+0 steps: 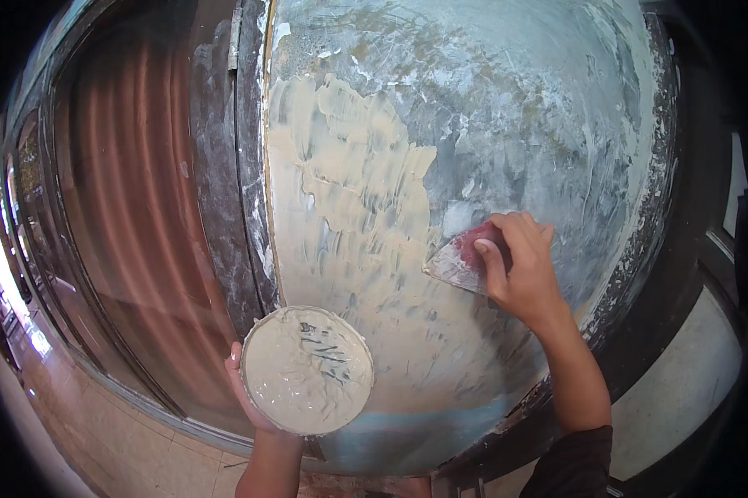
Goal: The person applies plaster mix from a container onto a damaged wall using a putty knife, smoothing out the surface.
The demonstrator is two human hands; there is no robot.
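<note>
My right hand (525,270) is closed around a reddish putty scraper (458,264), thumb on its near face. The scraper's coated, whitish edge lies against or very close to the wall (523,141), beside the border of a cream putty layer (357,199). That layer is uneven and streaked, with grey showing through. Low at the left, my left hand (249,394) holds a round tub (372,373) from its left side and underneath; most of its fingers are hidden. Thick cream putty (295,386) fills the tub, with dark scrape marks near its upper right.
Left of the wall stands a dark frame (224,166) with a metal hinge (234,40), then glass with a reddish-brown curtain (141,191) behind. Another dark frame (668,108) edges the wall on the right. A tiled floor (133,440) shows at lower left.
</note>
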